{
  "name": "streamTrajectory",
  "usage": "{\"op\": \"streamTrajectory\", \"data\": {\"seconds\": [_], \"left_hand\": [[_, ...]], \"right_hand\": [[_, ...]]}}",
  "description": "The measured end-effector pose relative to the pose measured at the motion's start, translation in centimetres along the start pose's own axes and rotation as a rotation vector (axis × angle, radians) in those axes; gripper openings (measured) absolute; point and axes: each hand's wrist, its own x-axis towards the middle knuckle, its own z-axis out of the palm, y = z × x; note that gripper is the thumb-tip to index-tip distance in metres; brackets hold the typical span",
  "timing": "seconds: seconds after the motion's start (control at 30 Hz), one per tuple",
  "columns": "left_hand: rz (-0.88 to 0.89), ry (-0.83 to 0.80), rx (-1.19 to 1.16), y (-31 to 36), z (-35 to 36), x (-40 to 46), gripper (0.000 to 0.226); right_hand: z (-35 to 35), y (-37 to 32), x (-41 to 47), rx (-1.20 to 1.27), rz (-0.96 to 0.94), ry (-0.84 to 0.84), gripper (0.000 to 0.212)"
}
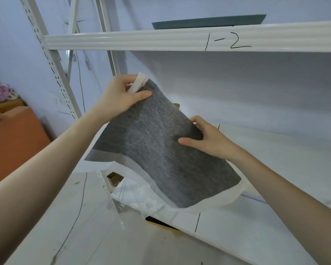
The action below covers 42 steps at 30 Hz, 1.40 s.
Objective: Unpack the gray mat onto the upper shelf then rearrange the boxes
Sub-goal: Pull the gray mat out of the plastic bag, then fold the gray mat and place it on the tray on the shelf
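Holding gray mat [161, 148] below upper shelf [161, 40]: our left hand [120, 98] pinches top corner, right hand [208, 138] pinches side edge; long axis slopes toward us

"1-2" handwritten on upper shelf beam [180, 40]

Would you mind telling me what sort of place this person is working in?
Probably a storeroom or small warehouse. White metal racking with slotted uprights fills the view, the upper shelf beam is hand-marked "1-2", and both hands hold a gray mat that sits in a clear plastic bag.
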Motion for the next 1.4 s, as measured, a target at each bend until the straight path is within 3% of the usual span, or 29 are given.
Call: {"op": "streamTrajectory", "data": {"seconds": [0.07,0.17,0.3,0.4,0.5,0.6,0.63,0.7,0.77,0.83,0.97,1.13,1.3,1.4], "left_hand": [[0.012,0.005,0.014,0.1,0.1,0.0,0.016],[0.011,0.006,0.031,-0.1,0.0,0.4,0.018],[-0.056,0.05,-0.034,-1.5,-1.1,0.9,0.026],[-0.135,0.09,-0.11,-2.8,-1.9,1.0,0.035],[-0.142,0.123,-0.09,-3.3,-1.9,0.9,0.029],[0.0,0.211,0.061,-2.3,-1.4,0.7,0.033],[0.093,0.164,0.162,-1.6,-1.2,0.6,0.03],[0.242,-0.08,0.359,0.0,0.0,0.2,0.037],[0.217,-0.405,0.488,1.3,1.5,-0.1,0.056],[0.153,-0.57,0.527,1.8,2.9,-0.3,0.053],[0.226,-0.505,0.505,0.9,3.9,-0.1,0.025],[0.227,-0.496,0.419,0.8,3.6,-0.4,0.025],[-0.016,-0.67,0.091,2.2,2.9,-1.2,0.032],[0.021,-0.672,0.079,2.3,2.5,-1.2,0.028]], "right_hand": [[0.3,-0.2,0.2,-0.078,-0.014,0.022,0.046],[0.2,-0.6,0.5,-0.119,-0.035,0.119,0.03],[-1.4,-0.4,0.9,-0.214,-0.024,0.124,0.009],[-2.6,-0.1,1.0,-0.265,-0.006,0.12,0.011],[-3.5,-0.5,1.2,-0.352,-0.034,0.099,0.017],[-4.1,-1.3,1.4,-0.418,-0.068,0.013,0.022],[-4.1,-1.7,1.4,-0.421,-0.082,-0.023,0.028],[-3.8,-2.6,1.5,-0.445,-0.12,-0.079,0.039],[-3.3,-3.2,1.8,-0.466,-0.16,-0.097,0.032],[-3.1,-3.7,2.0,-0.466,-0.175,-0.065,0.027],[-3.8,-3.6,1.7,-0.475,-0.151,-0.002,0.013],[-4.5,-2.8,1.2,-0.558,-0.076,-0.026,0.014],[-4.6,-2.2,1.0,-0.553,-0.062,0.099,0.013],[-4.7,-2.7,1.0,-0.474,-0.093,0.148,0.031]]}}
